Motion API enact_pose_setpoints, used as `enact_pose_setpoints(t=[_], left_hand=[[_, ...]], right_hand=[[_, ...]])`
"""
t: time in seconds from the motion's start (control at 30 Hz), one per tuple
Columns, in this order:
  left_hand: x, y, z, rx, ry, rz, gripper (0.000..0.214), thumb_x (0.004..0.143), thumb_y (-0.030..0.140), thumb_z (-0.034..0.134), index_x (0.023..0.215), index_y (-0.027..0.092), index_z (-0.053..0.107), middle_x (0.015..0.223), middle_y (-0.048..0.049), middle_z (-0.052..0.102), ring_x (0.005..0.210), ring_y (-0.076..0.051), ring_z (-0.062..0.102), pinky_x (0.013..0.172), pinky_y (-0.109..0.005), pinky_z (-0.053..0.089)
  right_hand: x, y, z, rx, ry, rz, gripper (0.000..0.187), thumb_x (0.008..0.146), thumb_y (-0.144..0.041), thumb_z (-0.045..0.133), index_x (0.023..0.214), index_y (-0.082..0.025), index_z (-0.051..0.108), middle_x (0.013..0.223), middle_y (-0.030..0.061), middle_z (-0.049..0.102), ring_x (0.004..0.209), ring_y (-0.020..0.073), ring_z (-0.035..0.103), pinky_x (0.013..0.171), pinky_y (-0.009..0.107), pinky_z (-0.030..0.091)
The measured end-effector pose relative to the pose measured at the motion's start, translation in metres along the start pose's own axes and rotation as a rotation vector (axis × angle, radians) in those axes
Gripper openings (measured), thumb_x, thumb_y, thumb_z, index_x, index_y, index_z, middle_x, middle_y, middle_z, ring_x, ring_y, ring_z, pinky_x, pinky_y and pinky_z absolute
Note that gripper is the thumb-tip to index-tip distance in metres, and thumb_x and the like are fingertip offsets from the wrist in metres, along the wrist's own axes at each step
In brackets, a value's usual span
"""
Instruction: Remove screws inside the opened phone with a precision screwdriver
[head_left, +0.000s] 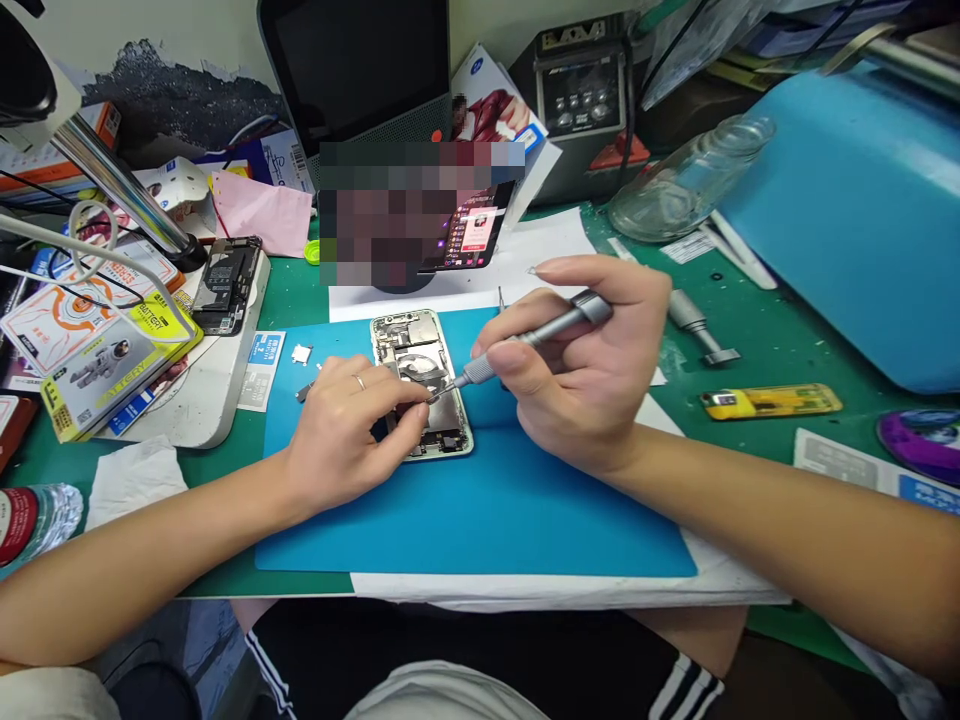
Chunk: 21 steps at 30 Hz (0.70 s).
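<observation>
An opened smartphone (448,412) with bare internals lies on the blue mat (480,520). In my right hand (592,370) is a grey precision screwdriver (536,335), held aslant with its tip pointing down and left over the phone. My left hand (341,430) is over the phone's left side, thumb and index finger pinched together close to the screwdriver's tip. Whatever is between those fingertips is too small to name. Left of the phone, a small white part (301,354) and a dark bit lie on the mat, the latter partly behind my left hand.
Another opened phone (227,285) rests on a white stand at left, beside battery boxes (112,375). A lit phone (474,235) leans at the back. To the right are a second grey screwdriver (699,325), a yellow cutter (772,401) and a glass jar (686,185).
</observation>
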<state>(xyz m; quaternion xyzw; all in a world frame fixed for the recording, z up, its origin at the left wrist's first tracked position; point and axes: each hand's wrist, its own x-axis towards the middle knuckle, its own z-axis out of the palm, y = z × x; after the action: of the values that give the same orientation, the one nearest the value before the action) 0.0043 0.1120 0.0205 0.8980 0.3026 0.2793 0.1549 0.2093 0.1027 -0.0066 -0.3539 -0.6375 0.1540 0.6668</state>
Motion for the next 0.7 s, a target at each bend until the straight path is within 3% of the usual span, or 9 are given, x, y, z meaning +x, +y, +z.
enact_pose_setpoints(t=[0.4,0.7], left_hand=[[0.0003,0.0001,0.0003,0.002,0.008,0.019,0.010,0.095,0.020,0.060,0.090,0.020,0.069,0.075,0.0019,0.072,0.069,-0.015,0.057,0.071,-0.035,0.036],[-0.0010,-0.0030,0.0009,-0.009,0.001,0.001,0.010,0.095,0.021,0.061,0.091,0.020,0.071,0.079,0.0013,0.074,0.069,-0.014,0.058,0.073,-0.035,0.036]], right_hand=[[-0.0003,-0.0010,0.0002,0.012,-0.016,0.007,0.037,0.089,-0.034,0.073,0.120,-0.034,0.053,0.072,-0.0061,0.058,0.058,0.0147,0.064,0.061,0.035,0.056],[-0.0015,-0.0004,-0.0011,0.042,-0.072,0.010,0.039,0.094,-0.031,0.061,0.131,-0.035,0.049,0.094,-0.0009,0.063,0.069,0.0151,0.065,0.064,0.035,0.060]])
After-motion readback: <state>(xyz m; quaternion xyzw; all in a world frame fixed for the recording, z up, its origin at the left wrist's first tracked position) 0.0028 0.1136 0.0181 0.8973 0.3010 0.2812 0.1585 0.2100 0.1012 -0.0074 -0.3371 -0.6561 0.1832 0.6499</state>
